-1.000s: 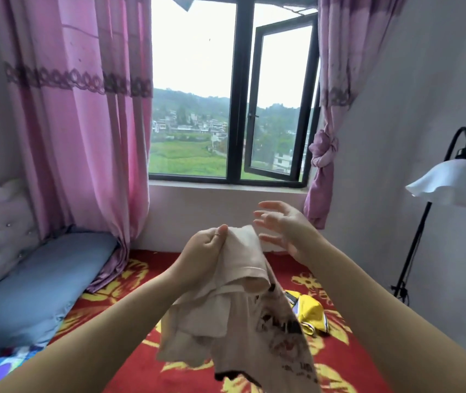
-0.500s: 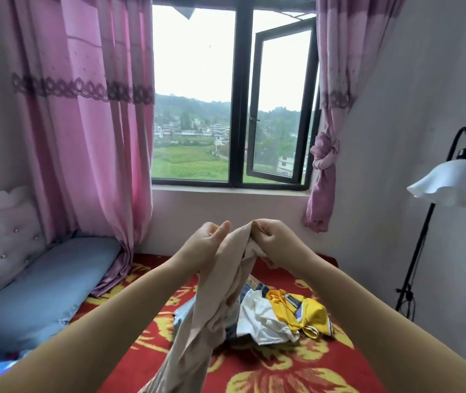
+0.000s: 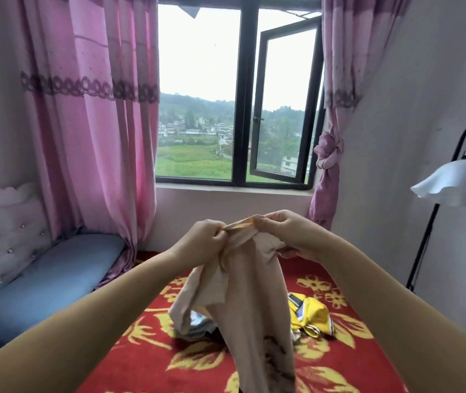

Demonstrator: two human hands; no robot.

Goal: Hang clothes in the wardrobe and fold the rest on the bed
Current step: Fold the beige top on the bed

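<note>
Head view: we hold a beige garment (image 3: 250, 302) up over the bed (image 3: 152, 361), our left hand (image 3: 202, 242) and right hand (image 3: 288, 236) close together at its top edge. Each hand has its fingers curled round a pinch of the cloth, and the short stretch of hem between them looks bunched rather than taut. The rest of the garment hangs down in a narrow twisted fall, a dark print showing near the bottom of the frame; its lower end runs out of view.

Behind it, on the red flowered bedspread, the rest of the pile waits: a yellow garment (image 3: 312, 313) to the right and some pale and blue clothes (image 3: 197, 326) partly hidden by the hanging cloth. A blue pillow (image 3: 44, 282) lies along the headboard at left, a white-shaded floor lamp (image 3: 458, 185) stands at right, and the window (image 3: 240, 103) is ahead. No wardrobe or hanger is in view.

We judge the step to be the sorting-out of one piece, finding its edge before it is hung or folded. Next, we think, the hands must draw apart along the hem to open the cloth flat, keeping both pinches firm so it does not slip.
</note>
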